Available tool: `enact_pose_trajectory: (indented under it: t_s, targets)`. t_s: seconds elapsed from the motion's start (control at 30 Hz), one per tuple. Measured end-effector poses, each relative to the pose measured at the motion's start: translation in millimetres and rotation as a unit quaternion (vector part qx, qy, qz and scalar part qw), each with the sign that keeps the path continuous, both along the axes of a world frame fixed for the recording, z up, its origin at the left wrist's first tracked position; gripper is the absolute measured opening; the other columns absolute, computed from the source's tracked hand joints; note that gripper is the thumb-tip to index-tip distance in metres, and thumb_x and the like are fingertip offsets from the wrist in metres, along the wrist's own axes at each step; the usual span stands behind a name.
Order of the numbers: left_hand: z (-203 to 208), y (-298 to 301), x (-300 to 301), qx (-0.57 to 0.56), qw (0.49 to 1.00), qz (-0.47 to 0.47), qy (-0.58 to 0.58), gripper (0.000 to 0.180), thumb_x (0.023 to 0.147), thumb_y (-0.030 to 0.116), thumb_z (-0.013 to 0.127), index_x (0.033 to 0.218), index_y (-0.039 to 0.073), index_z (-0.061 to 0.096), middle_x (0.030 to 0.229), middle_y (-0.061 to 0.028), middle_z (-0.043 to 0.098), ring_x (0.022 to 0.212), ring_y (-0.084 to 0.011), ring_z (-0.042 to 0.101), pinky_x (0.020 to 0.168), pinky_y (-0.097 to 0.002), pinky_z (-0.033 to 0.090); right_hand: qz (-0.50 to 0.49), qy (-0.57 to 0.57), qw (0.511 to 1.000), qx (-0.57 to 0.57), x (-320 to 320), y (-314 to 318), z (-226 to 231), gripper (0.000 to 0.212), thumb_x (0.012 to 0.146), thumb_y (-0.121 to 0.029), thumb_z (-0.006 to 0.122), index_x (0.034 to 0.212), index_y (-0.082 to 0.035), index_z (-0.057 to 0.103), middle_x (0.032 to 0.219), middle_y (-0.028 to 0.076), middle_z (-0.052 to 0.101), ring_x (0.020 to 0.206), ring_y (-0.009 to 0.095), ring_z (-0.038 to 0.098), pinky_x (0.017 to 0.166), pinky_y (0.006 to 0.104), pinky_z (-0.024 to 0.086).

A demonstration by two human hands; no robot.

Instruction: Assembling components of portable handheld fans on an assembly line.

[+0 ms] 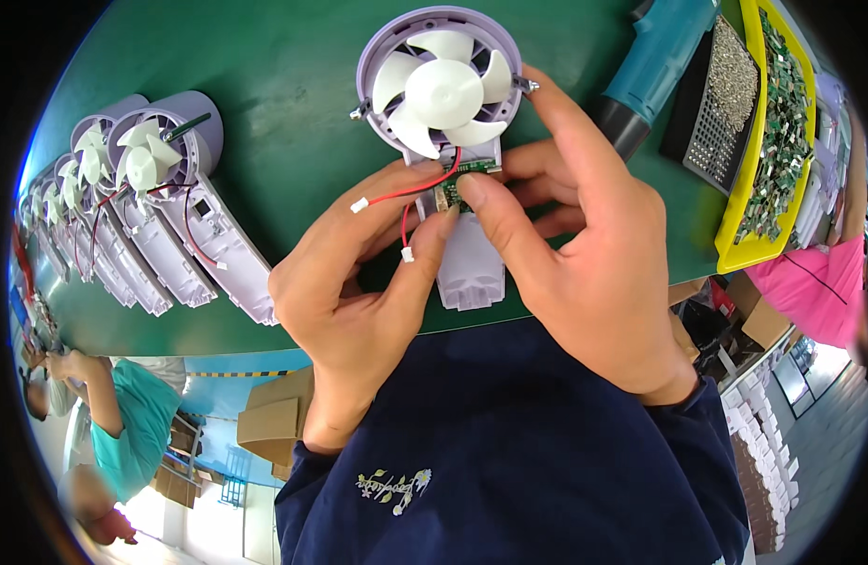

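A handheld fan housing (471, 265) in pale purple lies in front of me, its round head with white blades (444, 94) pointing away. My left hand (359, 254) is closed at the left side of the handle, thumb and fingers pinching near its upper part. With its thumb, my right hand (585, 226) presses a small green circuit board (469, 179) in the handle, while its fingers wrap the right side and the index finger reaches up beside the fan head. Red and black wires (417, 192) with white plugs hang loose over my left fingers.
Several similar fan housings (152, 217) stand in a row at the left. To the right lie a teal power screwdriver (655, 66), a black tray of small screws (721, 104) and a yellow bin (747, 247) of circuit boards. Other people sit at both sides of the green table (283, 104).
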State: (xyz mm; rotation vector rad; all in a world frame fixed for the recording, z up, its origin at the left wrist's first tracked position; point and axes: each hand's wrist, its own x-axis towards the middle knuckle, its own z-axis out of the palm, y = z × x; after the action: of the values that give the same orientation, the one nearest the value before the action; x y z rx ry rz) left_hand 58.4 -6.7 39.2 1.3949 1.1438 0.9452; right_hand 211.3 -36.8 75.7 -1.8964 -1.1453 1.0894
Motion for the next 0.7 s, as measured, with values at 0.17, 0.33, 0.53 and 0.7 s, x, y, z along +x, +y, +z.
enact_pose_trajectory:
  t_s: [0.17, 0.33, 0.53, 0.7]
  targets:
    - [0, 0, 2, 0.012, 1.0, 0.0, 0.019, 0.029, 0.075, -0.011, 0.076, 0.103, -0.007, 0.07, 0.103, -0.0162, 0.073, 0.083, -0.0152, 0.07, 0.074, -0.0246, 0.058, -0.015, -0.062, 0.996, 0.064, -5, 2, -7, 0.061, 0.085, -0.003, 0.075, 0.14, -0.002, 0.049, 0.097, 0.008, 0.07, 0.078, 0.01, 0.067, 0.061, 0.0222, 0.052]
    - [0, 1, 4, 0.019, 1.0, -0.001, 0.022, 0.03, 0.075, -0.01, 0.075, 0.104, -0.006, 0.069, 0.102, -0.0145, 0.073, 0.083, -0.0144, 0.07, 0.074, -0.0247, 0.058, -0.012, -0.072, 0.996, 0.058, -6, 5, -5, 0.061, 0.085, -0.004, 0.075, 0.14, -0.001, 0.049, 0.094, 0.007, 0.069, 0.076, 0.01, 0.067, 0.059, 0.0221, 0.052]
    - [6, 8, 7, 0.015, 1.0, -0.018, 0.018, 0.023, 0.081, -0.009, 0.07, 0.103, -0.004, 0.068, 0.102, -0.0143, 0.071, 0.089, -0.0164, 0.07, 0.073, -0.0253, 0.058, -0.021, -0.023, 0.999, 0.035, -2, 8, -2, 0.061, 0.085, -0.004, 0.075, 0.139, 0.002, 0.047, 0.093, 0.008, 0.069, 0.075, 0.01, 0.067, 0.059, 0.0217, 0.051]
    - [15, 11, 7, -0.065, 0.998, 0.003, -0.01, 0.018, 0.089, -0.006, 0.065, 0.106, -0.005, 0.062, 0.099, -0.01, 0.071, 0.089, -0.0132, 0.071, 0.075, -0.0236, 0.057, -0.022, -0.016, 1.0, -0.008, -4, 10, 4, 0.062, 0.085, -0.002, 0.074, 0.14, 0.002, 0.046, 0.095, 0.008, 0.069, 0.077, 0.011, 0.067, 0.06, 0.0222, 0.052]
